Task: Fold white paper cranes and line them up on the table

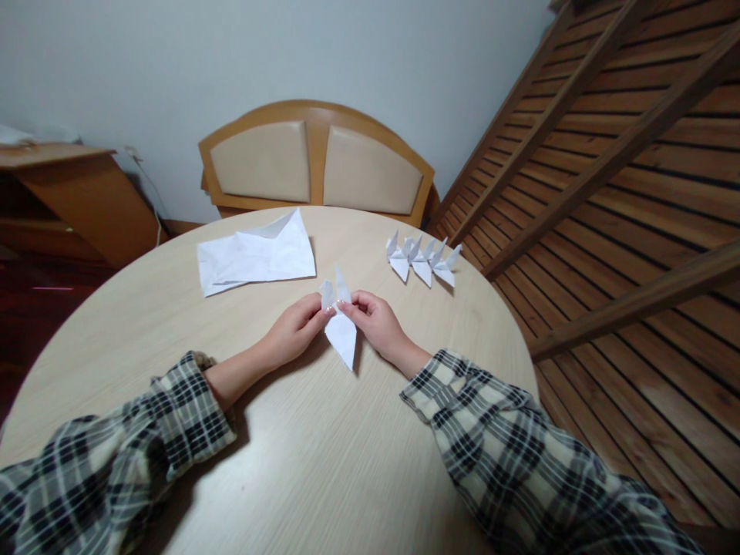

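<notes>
Between my two hands is a white folded paper crane [341,337], held over the middle of the round table. One wing points down toward me, and its head and tail points stick up. My left hand [297,327] pinches it on the left, thumb near the centre fold. From the other side my right hand [378,324] grips it the same way, its thumb close to the left thumb. Several finished-looking paper cranes [422,266] stand in a group at the back right. White paper sheets [257,254] with creases lie at the back left.
The round wooden table [324,478] has a chair [317,158] with padded panels behind it. A slatted wooden structure [624,193] rises close on the right. At the left stands a wooden desk [86,193], with a cable [151,185] by the wall.
</notes>
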A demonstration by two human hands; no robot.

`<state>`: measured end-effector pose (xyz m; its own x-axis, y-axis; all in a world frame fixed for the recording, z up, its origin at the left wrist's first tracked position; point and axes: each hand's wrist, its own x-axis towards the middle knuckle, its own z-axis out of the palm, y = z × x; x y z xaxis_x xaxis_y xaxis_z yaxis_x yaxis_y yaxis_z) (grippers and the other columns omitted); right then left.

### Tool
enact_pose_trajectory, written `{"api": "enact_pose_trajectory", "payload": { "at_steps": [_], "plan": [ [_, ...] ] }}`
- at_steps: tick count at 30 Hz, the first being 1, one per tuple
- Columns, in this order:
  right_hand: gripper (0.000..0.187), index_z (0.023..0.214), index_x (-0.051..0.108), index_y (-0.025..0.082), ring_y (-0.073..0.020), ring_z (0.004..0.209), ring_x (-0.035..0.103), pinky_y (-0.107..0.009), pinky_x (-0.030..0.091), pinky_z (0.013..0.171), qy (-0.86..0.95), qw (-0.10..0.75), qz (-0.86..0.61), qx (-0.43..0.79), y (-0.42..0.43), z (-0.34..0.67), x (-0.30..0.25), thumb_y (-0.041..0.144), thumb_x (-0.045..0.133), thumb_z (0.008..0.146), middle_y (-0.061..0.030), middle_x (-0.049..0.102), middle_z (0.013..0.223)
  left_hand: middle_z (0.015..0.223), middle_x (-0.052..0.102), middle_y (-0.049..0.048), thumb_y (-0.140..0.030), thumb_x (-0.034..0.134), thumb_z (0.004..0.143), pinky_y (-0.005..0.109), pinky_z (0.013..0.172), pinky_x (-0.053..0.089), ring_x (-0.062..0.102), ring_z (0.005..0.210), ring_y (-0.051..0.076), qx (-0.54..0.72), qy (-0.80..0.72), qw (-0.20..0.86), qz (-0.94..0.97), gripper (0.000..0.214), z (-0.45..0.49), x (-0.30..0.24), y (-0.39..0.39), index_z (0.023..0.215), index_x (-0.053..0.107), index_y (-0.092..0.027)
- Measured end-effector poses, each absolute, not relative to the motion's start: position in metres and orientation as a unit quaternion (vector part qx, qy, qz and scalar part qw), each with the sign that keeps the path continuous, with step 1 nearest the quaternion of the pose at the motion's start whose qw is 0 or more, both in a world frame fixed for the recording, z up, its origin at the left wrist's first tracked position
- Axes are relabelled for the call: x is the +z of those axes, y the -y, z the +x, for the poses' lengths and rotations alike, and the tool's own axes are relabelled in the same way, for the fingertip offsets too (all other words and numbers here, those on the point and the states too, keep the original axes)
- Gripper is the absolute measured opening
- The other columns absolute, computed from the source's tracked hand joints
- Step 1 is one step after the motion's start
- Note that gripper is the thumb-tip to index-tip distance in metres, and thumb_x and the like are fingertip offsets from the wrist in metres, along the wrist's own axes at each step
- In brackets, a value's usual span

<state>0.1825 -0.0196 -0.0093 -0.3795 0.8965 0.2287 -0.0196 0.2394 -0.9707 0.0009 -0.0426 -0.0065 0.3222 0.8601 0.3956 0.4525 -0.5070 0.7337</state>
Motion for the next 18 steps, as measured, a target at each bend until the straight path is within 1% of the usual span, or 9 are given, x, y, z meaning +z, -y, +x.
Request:
{"api": "enact_pose_trajectory", "payload": {
  "at_steps": [4,8,10,13,16,18],
  "plan": [
    [0.039,0.077,0.060,0.020,-0.0143,0.070,0.052,-0.029,0.043,0.066,0.650,0.448,-0.329,0.518,0.0208,0.1823,-0.0065,0.058,0.065,0.081,0.0005,0.059,0.074,0.085,0.062,0.0048,-0.041,0.044,0.096,0.034,0.075,0.045,0.055,0.079,0.019,0.417,-0.442,0.244,0.756,0.029,0.0019,-0.0040,0.0439,0.084,0.058,-0.018],
    [0.043,0.074,0.058,0.021,-0.0146,0.069,0.051,-0.029,0.043,0.066,0.663,0.437,-0.343,0.502,0.0221,0.1822,-0.0045,0.063,0.064,0.080,0.0009,0.058,0.071,0.069,0.048,-0.0009,-0.042,0.046,0.095,0.029,0.064,0.039,0.047,0.066,0.016,0.441,-0.470,0.223,0.732,0.033,0.0032,0.0000,0.0458,0.070,0.047,-0.021],
    [0.043,0.074,0.058,0.020,-0.0146,0.069,0.051,-0.029,0.043,0.066,0.665,0.438,-0.345,0.496,0.0224,0.1821,-0.0045,0.062,0.064,0.081,0.0009,0.058,0.071,0.066,0.043,-0.0025,-0.043,0.046,0.094,0.028,0.060,0.036,0.043,0.063,0.015,0.445,-0.477,0.225,0.724,0.035,0.0037,0.0018,0.0465,0.067,0.043,-0.021],
    [0.041,0.074,0.057,0.021,-0.0145,0.069,0.050,-0.029,0.042,0.065,0.668,0.444,-0.345,0.487,0.0225,0.1820,-0.0053,0.060,0.064,0.082,0.0012,0.056,0.071,0.065,0.045,-0.0027,-0.045,0.046,0.094,0.027,0.059,0.037,0.044,0.062,0.014,0.448,-0.468,0.253,0.718,0.034,0.0036,0.0029,0.0467,0.069,0.046,-0.021],
    [0.039,0.073,0.055,0.021,-0.0144,0.067,0.049,-0.029,0.041,0.063,0.673,0.444,-0.344,0.482,0.0225,0.1819,-0.0061,0.058,0.063,0.083,0.0014,0.054,0.070,0.070,0.053,-0.0007,-0.046,0.049,0.092,0.028,0.062,0.042,0.050,0.066,0.015,0.447,-0.453,0.281,0.718,0.033,0.0030,0.0016,0.0463,0.074,0.053,-0.019],
    [0.037,0.074,0.055,0.021,-0.0144,0.067,0.048,-0.029,0.041,0.063,0.676,0.443,-0.342,0.480,0.0225,0.1820,-0.0063,0.056,0.063,0.083,0.0013,0.054,0.070,0.076,0.059,0.0017,-0.046,0.053,0.091,0.029,0.065,0.044,0.055,0.071,0.017,0.445,-0.441,0.294,0.722,0.031,0.0029,0.0003,0.0461,0.081,0.059,-0.017]
  ]
}}
